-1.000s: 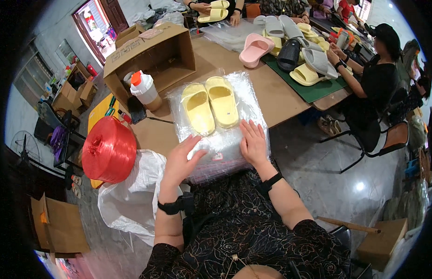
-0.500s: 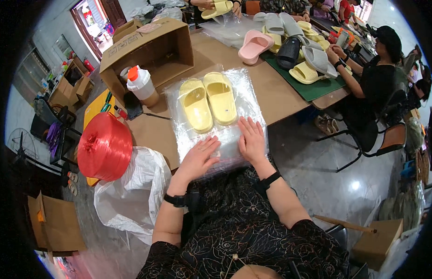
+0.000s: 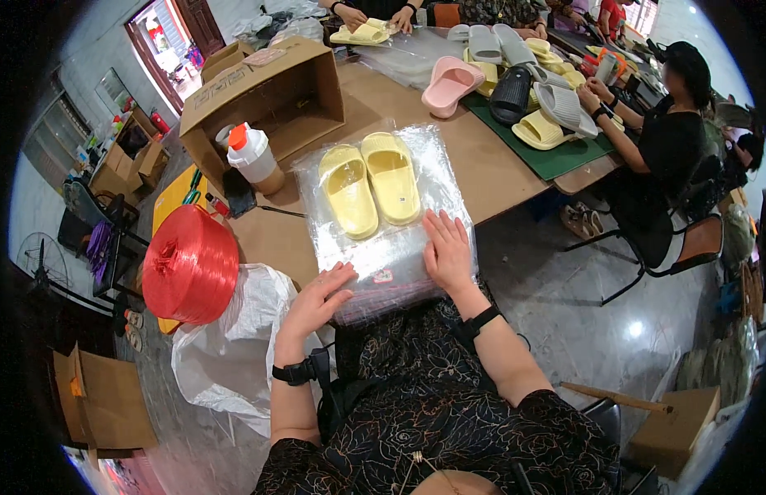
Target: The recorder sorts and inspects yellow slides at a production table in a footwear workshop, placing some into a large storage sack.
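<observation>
A pair of yellow slide slippers (image 3: 395, 198) lies side by side, toe openings pointing away, on a stack of clear plastic bags (image 3: 441, 173) at the table's near edge. My left hand (image 3: 319, 297) rests at the stack's near left corner, fingers stretched out and holding nothing. My right hand (image 3: 447, 252) lies flat on the stack's right side, just below the right slipper, its fingers extended. Whether the slippers are inside the top bag or on it, I cannot tell. A small pinkish label (image 3: 383, 276) shows between my hands.
At the left stand an open cardboard box (image 3: 259, 82), an orange-capped bottle (image 3: 255, 161) and a red twine roll (image 3: 191, 264) above a white sack (image 3: 234, 363). Several loose slippers (image 3: 515, 95) pile on a green mat (image 3: 564, 161). Co-workers sit at the right and far side.
My left hand has slid left and a little nearer, uncovering the label on the bags. The right hand stays nearly still. Across the table, a co-worker's hands have lowered a yellow slipper.
</observation>
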The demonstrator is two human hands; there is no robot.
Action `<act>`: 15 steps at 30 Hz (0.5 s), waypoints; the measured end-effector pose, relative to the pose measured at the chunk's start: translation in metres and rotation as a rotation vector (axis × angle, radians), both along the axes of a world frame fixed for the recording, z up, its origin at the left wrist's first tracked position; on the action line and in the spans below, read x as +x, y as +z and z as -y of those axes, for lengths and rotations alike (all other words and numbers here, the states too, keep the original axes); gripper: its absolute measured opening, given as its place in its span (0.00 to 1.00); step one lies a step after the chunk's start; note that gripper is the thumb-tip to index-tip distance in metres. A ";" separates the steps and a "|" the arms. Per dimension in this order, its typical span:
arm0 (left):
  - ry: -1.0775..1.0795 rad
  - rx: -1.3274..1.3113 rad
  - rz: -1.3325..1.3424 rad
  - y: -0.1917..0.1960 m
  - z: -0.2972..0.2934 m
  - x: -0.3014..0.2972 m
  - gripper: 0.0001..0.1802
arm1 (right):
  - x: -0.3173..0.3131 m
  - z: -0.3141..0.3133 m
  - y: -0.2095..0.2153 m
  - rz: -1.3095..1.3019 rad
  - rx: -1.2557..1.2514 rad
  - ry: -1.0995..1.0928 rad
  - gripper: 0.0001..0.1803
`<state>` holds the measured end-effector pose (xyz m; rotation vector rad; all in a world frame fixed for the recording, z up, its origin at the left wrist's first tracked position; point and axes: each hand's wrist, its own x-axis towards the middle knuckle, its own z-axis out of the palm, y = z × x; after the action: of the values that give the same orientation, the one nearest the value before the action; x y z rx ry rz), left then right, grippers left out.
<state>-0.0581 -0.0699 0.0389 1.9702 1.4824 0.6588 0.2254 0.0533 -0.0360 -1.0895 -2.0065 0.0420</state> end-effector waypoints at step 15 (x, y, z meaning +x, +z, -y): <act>0.295 0.441 -0.132 0.022 -0.045 0.027 0.26 | 0.001 0.001 0.001 0.000 -0.018 -0.008 0.26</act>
<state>-0.0316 -0.0251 0.0611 2.1646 1.8554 1.0776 0.2263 0.0527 -0.0347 -1.1085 -2.0055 0.0558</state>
